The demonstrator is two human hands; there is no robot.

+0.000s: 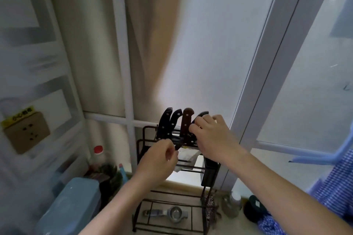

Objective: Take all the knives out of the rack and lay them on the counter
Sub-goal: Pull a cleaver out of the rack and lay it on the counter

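Note:
A dark wire rack [140,150] stands on the beige counter [181,186] against the window. Three knife handles stick up from its top: two black ones [167,122] and, beside them, a brown one [187,121]. My right hand [212,135] is wrapped around a fourth black knife handle [203,115] at the right end, still in its slot. My left hand [159,160] pinches a thin dark piece [179,145] at the rack's top front. Whether that piece is a rack part or a small handle I cannot tell. The blades are mostly hidden.
A metal squeezer [170,213] lies on the rack's bottom shelf; a black holder [210,174] hangs on its right side. A blue lidded bin [70,206] and a red-capped bottle [98,151] stand at the left. A glass jar [232,205] and blue checked cloth [332,187] are at the right.

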